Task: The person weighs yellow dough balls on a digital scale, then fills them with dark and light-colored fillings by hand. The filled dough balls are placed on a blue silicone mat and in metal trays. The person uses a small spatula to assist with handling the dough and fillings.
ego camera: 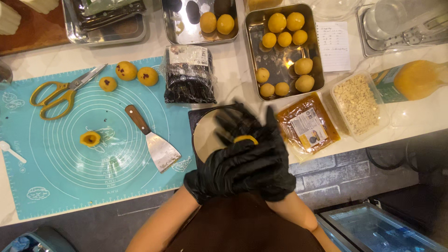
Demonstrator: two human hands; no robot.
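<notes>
Both my hands wear black gloves and meet over a small scale with a round metal plate (205, 135) at the counter's front edge. My left hand (228, 170) lies across the front and my right hand (269, 135) rises behind it, its fingers blurred. A small piece of yellow dough (246, 138) is pressed between the two hands, and only its top edge shows. On the blue mat (60, 172) to the left lies a cupped yellow dough piece (90, 138), apart from both hands.
On the mat lie yellow-handled scissors (53, 93), a wooden-handled scraper (154, 140) and three dough balls with dark spots (127, 71). A dark wrapped pack (189, 77) and trays of yellow balls (284, 51) stand behind. To the right are an orange paste packet (308, 126) and a tub of crumbs (357, 102).
</notes>
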